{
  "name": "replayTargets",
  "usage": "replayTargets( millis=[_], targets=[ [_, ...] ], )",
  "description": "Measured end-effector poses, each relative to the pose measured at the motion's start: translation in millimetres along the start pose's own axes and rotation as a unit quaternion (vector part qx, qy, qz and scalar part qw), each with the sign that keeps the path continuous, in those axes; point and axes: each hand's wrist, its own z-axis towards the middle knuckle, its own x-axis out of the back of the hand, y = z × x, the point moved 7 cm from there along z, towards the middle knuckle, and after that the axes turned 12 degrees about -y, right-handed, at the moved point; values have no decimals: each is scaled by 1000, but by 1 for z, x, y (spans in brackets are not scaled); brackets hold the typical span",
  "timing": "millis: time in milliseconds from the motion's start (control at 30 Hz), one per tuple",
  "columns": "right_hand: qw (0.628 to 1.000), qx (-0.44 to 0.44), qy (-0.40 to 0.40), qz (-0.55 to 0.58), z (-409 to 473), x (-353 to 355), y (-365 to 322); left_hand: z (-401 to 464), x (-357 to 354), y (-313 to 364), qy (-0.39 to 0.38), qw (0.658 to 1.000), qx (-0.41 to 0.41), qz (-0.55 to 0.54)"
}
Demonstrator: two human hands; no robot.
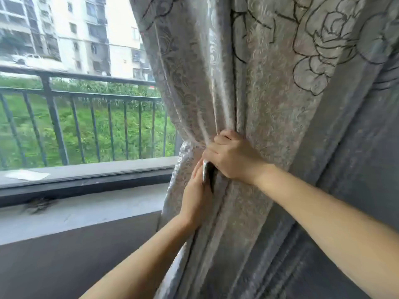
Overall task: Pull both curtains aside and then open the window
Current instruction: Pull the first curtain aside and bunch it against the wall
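Note:
A grey curtain [269, 93] with a rose pattern hangs bunched at the right of the window [75, 115]. My right hand [231, 156] is closed around the gathered folds at about sill height. Just below it, my left hand [197, 197] lies against the curtain and touches a narrow dark strip [207, 172] that runs between the two hands, possibly a tie-back; its grip is partly hidden. The window glass to the left is uncovered, and its dark lower frame [82, 184] runs along the sill. No second curtain shows in this view.
A grey stone sill [75, 214] runs below the window frame. Outside stand a dark metal railing [90, 91], green plants and apartment blocks [71, 33]. A grey wall [367, 169] lies right of the curtain, and a dark wall panel [64, 262] sits under the sill.

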Motion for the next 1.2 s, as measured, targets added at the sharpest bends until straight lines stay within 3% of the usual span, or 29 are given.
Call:
replayTargets(
  millis=[233, 367, 500, 700, 933, 1200],
  targets=[
    [996, -84, -19, -14, -95, -80, 115, 83, -130, 11, -90, 995, -48, 3],
    [987, -143, -75, -24, -162, -128, 193, 143, -225, 31, -155, 983, -95, 39],
    [964, -229, -129, -34, -228, -166, 266, 201, -322, 43, -233, 964, -98, 86],
    [921, -332, -201, 25, -324, -223, 353, 260, -456, 66, -291, 939, -139, 120],
    [898, -369, -240, 19, -402, -272, 437, 314, -567, 89, -322, 933, -106, 122],
    [932, -328, -154, -13, -430, -287, 437, 307, -597, 87, -280, 957, -68, 39]
  ],
)
